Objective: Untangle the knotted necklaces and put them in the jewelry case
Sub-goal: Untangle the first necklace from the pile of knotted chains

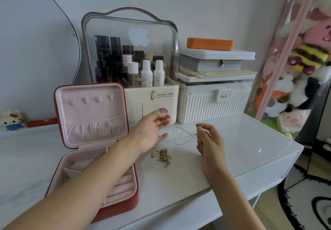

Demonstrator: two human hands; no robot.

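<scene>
A thin silver necklace (182, 132) is stretched in the air between my two hands, twisted along its middle with loops sagging toward the white table (250, 140). My left hand (152, 129) pinches one end near the fingertips, palm turned up. At the other end, my right hand (208, 140) pinches the chain between thumb and fingers. A gold necklace (162, 156) lies in a tangled heap on the table just below my hands. The red jewelry case (125, 204) with pink lining stands open at the left, its lid (91, 111) upright.
A cosmetics organizer (132, 59) with bottles and a white ribbed storage box (213, 100) stand behind my hands, with stacked boxes (215, 59) on top. Plush toys (295, 86) hang at the right. The table's right edge drops to a patterned rug (308, 203).
</scene>
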